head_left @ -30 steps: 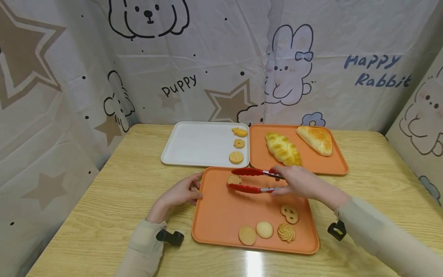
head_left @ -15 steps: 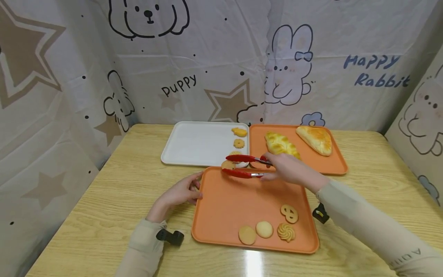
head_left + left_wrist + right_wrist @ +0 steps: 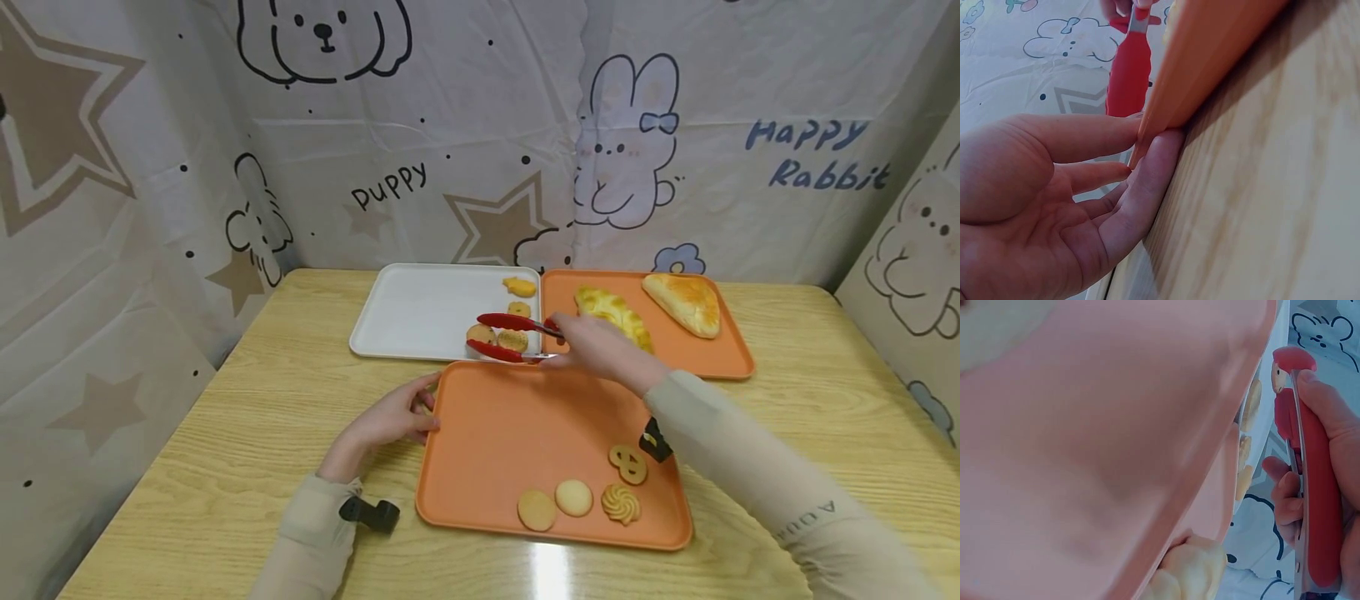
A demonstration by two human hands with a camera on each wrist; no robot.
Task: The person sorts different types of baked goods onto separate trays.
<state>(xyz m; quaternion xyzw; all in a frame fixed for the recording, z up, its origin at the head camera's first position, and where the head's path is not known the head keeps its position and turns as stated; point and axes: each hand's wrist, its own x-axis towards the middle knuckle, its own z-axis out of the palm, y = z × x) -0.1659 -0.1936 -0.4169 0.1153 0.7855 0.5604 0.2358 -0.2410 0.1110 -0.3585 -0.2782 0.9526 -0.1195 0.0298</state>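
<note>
Cookie (image 3: pixel 480 334) — in right hand's (image 3: pixel 592 350) tongs (image 3: pixel 510 337)

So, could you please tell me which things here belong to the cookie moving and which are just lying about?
In use: red tongs in the right hand, carried cookie, white tray, near orange tray steadied by the left hand, its four cookies.

Lying about: far orange tray, braided bread, triangular pastry.

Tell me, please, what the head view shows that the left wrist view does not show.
Only the head view shows the white tray, the biscuit between the tong tips, the bread and the right hand. Only the left wrist view shows the left hand's fingertips against the tray's edge from close by. Both show the red tongs, the near orange tray and the left hand.
</note>
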